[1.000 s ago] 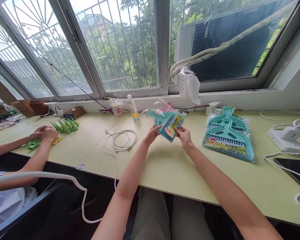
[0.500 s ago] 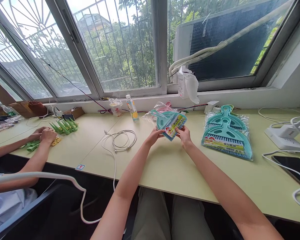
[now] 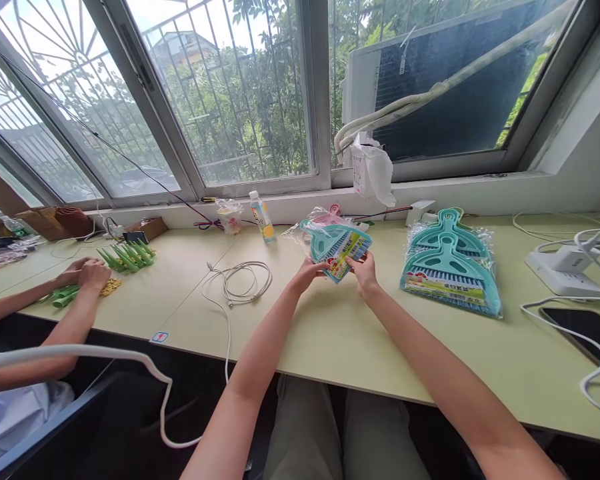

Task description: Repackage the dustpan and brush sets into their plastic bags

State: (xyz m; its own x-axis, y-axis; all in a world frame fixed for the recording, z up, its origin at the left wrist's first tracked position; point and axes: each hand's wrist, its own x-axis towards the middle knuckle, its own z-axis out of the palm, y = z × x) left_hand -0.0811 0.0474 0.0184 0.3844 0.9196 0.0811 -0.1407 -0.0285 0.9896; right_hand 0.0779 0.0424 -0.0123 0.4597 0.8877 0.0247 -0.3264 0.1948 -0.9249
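Observation:
Between my hands, raised above the table, is a teal dustpan-and-brush set in clear plastic with a printed label. My left hand grips its lower left edge. The fingers of my right hand pinch its right side over the label. Its handle points up and to the left, with loose plastic film around it. Behind it shows part of a pink dustpan, mostly hidden. Off to the right, more wrapped teal dustpan sets lie overlapping on the table.
A coiled white cable and a drink bottle are left of my hands. A power strip and phone lie at far right. Further left, another person's hands work beside green plastic pieces.
The set in my hands has tilted slightly, and my left fingers have shifted along its lower edge. Both hands keep their hold. The view has drifted slightly.

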